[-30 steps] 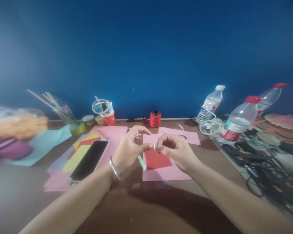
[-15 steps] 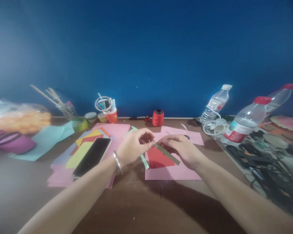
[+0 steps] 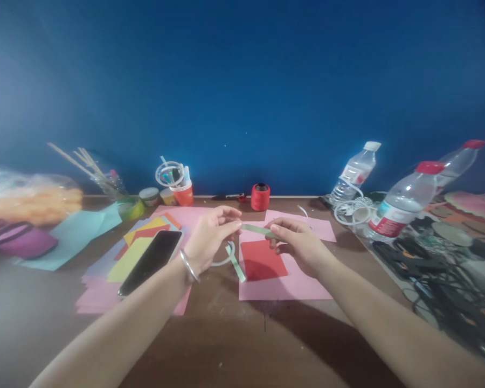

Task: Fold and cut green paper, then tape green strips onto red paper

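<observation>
A narrow green paper strip (image 3: 255, 229) is stretched nearly level between my two hands. Its left end is pinched by my left hand (image 3: 212, 237), which wears a silver bangle. My right hand (image 3: 297, 242) grips the other end between thumb and fingers. Just below my left hand a pale curved band (image 3: 231, 252) shows; its other part is hidden, and I cannot tell whether the hand holds it. A second green strip (image 3: 237, 265) lies on the table, partly covered. Under my right hand is a red paper piece (image 3: 263, 261) on pink paper (image 3: 286, 291).
To the left, a phone (image 3: 150, 263) rests on stacked coloured paper (image 3: 92, 296). A red cylindrical object (image 3: 261, 197) and a cup of pens (image 3: 182, 194) stand near the blue wall. Plastic bottles (image 3: 400, 207) and tangled cables (image 3: 440, 269) crowd the right side.
The green strip has swung from a downward slant to nearly level, its free end now in my right hand. A pale curved band has come into view below my left hand.
</observation>
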Tool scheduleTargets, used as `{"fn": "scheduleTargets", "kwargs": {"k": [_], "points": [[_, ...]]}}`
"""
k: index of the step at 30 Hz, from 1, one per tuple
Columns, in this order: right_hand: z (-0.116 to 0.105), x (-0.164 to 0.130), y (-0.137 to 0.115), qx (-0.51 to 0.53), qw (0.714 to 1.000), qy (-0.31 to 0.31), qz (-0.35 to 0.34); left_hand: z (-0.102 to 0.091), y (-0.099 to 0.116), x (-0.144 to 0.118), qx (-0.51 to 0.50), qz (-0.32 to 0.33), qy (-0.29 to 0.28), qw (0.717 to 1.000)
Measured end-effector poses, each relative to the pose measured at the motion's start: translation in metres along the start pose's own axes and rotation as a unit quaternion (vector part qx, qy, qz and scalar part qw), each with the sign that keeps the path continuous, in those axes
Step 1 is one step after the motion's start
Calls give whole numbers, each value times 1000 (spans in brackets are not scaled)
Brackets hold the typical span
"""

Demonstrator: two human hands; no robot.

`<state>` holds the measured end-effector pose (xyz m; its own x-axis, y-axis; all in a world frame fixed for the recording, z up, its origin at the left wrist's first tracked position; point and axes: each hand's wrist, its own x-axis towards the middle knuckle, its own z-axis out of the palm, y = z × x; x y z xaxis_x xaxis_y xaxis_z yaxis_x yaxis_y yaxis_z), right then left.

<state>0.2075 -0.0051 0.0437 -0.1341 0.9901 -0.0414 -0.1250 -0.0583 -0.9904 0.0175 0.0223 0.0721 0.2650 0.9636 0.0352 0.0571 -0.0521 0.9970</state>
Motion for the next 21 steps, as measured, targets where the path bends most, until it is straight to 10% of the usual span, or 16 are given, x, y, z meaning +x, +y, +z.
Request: {"fn": "scheduleTargets", "kwargs": {"k": [9, 21], "points": [[4, -5, -7, -376, 900, 34, -218, 7, -4, -7, 17, -22, -99, 995], [4, -10, -12, -422, 901, -35, -99, 6, 2, -9, 214, 74, -41, 973]]}}
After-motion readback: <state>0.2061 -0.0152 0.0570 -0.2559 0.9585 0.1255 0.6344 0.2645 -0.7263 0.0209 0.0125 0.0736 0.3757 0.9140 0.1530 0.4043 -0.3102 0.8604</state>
